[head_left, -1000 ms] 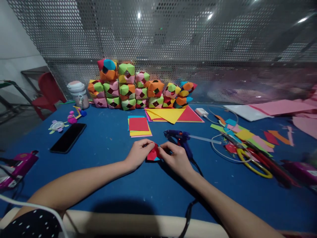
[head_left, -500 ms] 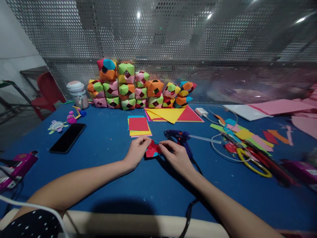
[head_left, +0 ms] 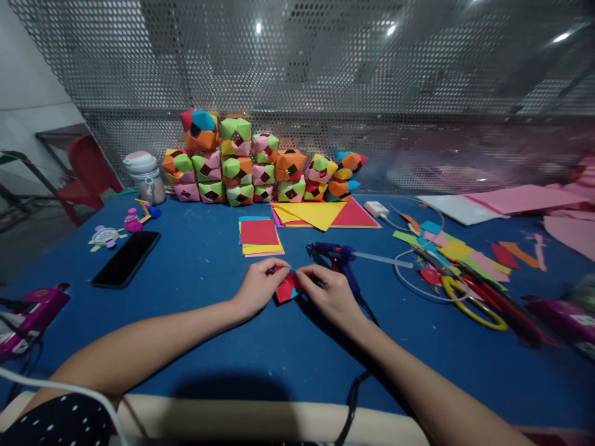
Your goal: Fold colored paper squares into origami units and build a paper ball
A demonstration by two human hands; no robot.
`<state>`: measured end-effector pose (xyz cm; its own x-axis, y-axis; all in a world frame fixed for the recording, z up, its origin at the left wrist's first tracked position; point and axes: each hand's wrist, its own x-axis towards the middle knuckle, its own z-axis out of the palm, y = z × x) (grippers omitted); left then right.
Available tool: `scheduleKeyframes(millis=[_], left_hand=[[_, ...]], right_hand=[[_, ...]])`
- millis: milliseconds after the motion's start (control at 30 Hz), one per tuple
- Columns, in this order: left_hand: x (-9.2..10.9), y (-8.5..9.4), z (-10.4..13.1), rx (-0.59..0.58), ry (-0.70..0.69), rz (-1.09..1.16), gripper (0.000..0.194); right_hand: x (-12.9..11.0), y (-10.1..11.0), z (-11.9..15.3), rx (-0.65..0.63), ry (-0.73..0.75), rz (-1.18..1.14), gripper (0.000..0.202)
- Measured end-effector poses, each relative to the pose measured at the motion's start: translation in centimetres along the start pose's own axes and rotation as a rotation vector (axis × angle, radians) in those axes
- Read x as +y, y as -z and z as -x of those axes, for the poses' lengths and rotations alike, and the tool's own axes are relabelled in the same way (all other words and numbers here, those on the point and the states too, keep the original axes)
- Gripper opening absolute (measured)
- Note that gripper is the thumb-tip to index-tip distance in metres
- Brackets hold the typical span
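The left edge of a small red-and-blue folded paper is pinched between the thumb and forefinger of the left hand. Its right edge is pinched by the thumb and forefinger of the right hand, the other fingers being curled in. The paper is held between the two hands, just above the blue table; its upper edge is partly hidden by fingertips, and its folds are hard to make out.

Beyond the right hand, one glue gun is laid down, its handle partly covered by that hand and its cord cut off at the lower border. One pile of paper squares is set ahead of the hands; its sheets cannot be counted. Farther back, paper balls are stacked in seven columns.

To the left, one phone and one paper turtle are seen. To the right, yellow-handled scissors are partly overlapped by blurred tools and paper scraps. Two purple objects are cut off, one at either side.
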<state>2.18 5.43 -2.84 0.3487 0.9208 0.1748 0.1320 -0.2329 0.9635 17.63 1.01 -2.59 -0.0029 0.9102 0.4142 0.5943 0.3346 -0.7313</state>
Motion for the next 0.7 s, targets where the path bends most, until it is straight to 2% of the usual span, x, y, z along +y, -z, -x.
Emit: scheduleKeyframes(millis=[133, 367, 567, 700], left_hand=[[-0.03, 0.0, -0.16, 0.074, 0.016, 0.008, 0.014], [0.1, -0.14, -0.02, 0.033, 0.041, 0.077, 0.01], [0.08, -0.1, -0.22, 0.128, 0.034, 0.047, 0.007], [-0.1, -0.25, -0.17, 0.074, 0.03, 0.132, 0.009]], right_hand=[[-0.14, 0.22, 0.0, -0.023, -0.045, -0.011, 0.024], [-0.11, 0.18, -0.12, 0.001, -0.041, 0.035, 0.024], [0.29, 0.01, -0.01, -0.06, -0.081, -0.011, 0.024], [0.5, -0.37, 0.03, -0.058, -0.081, 0.019, 0.025]])
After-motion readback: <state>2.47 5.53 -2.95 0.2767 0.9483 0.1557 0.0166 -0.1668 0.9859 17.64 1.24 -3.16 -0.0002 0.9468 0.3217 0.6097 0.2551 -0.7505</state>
